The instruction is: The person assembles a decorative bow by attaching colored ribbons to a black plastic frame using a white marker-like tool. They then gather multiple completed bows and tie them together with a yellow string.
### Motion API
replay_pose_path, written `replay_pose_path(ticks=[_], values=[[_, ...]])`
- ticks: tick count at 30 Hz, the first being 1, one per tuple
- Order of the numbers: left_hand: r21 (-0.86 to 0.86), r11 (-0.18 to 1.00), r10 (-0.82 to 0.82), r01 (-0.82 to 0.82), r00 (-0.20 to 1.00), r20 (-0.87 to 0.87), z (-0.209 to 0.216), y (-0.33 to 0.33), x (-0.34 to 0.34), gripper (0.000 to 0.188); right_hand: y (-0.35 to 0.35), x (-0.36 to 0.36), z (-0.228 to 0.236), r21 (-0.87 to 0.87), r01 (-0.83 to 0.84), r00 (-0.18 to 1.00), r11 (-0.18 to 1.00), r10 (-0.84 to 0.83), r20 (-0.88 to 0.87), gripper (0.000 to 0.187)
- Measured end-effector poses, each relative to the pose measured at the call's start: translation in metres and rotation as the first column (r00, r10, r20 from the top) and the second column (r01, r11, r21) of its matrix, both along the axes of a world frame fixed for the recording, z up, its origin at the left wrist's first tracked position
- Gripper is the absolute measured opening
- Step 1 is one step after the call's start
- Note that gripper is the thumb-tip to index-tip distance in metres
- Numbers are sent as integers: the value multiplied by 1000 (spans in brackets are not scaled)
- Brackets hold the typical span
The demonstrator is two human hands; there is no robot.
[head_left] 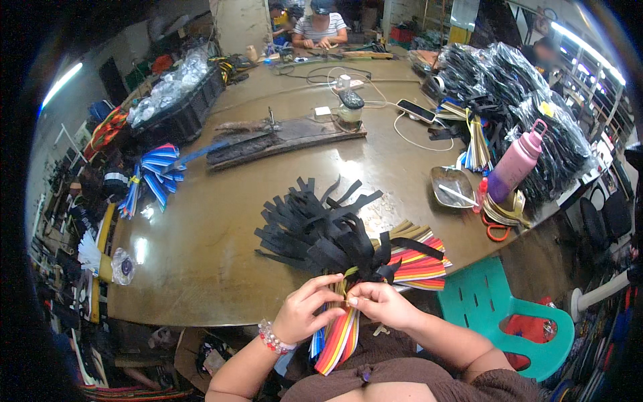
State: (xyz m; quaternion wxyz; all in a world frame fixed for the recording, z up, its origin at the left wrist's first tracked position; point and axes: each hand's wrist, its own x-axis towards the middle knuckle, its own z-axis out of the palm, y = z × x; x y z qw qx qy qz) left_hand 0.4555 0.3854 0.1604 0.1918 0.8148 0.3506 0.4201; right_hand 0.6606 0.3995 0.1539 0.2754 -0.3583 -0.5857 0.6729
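At the table's near edge, my left hand (309,309) is closed round the top of a bunch of striped webbing straps (339,342) in red, orange, yellow, white and blue, hanging toward my lap. Opposite it, my right hand (383,304) pinches thumb to finger on what looks like a thin yellowish tie at the same spot; the fingers partly hide it. Just beyond my hands spreads a heap of black webbing straps (315,231). More red, yellow and white striped straps (420,266) fan out to its right, beside olive-brown ones (410,232).
A wooden board (288,142) carries a glass jar (349,110). Right: a phone (416,110), a dish (450,187), orange-handled scissors (497,232), a pink-purple bottle (516,164), bagged black straps (502,80). Left: blue strap bundles (157,175), a black crate (184,110). A green chair (479,295) stands close right.
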Motion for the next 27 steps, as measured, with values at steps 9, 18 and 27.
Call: replay_pose_path(ticks=[9, 18, 27], values=[[193, 981, 59, 1, 951, -305, 7, 3, -2, 17, -2, -6, -7, -99, 29, 998, 995, -35, -59, 19], [182, 961, -134, 208, 928, -348, 9, 11, -19, 13, -12, -5, -3, 156, 126, 977, 980, -150, 151, 17], [-178, 980, -125, 88, 970, -209, -7, 17, -48, 15, -20, 25, 25, 809, 62, 928, 585, -332, 170, 21]])
